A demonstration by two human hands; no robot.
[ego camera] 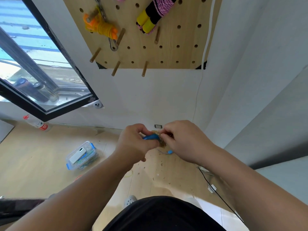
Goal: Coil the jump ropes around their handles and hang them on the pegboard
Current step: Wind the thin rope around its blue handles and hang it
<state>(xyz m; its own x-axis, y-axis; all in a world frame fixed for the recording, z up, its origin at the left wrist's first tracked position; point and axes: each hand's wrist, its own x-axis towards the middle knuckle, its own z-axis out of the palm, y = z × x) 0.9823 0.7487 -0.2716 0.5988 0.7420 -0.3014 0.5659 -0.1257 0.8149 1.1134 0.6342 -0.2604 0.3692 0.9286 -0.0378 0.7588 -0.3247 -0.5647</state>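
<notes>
Jump rope point(150, 137), blue-handled, held mid-air below the pegboard point(166, 54), left hand point(135, 144) gripping the handle, right hand point(181, 140) fingers point(167, 133) pinching tan cord at the coil; orange rope point(103, 28) and pink rope point(163, 5) already hung, this one left to finish and hang.

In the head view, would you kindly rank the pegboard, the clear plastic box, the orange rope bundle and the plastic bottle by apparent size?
1. pegboard, by far the largest.
2. clear plastic box and orange rope bundle: they look alike and hang at different distances, so unranked.
3. plastic bottle, smallest.
</notes>
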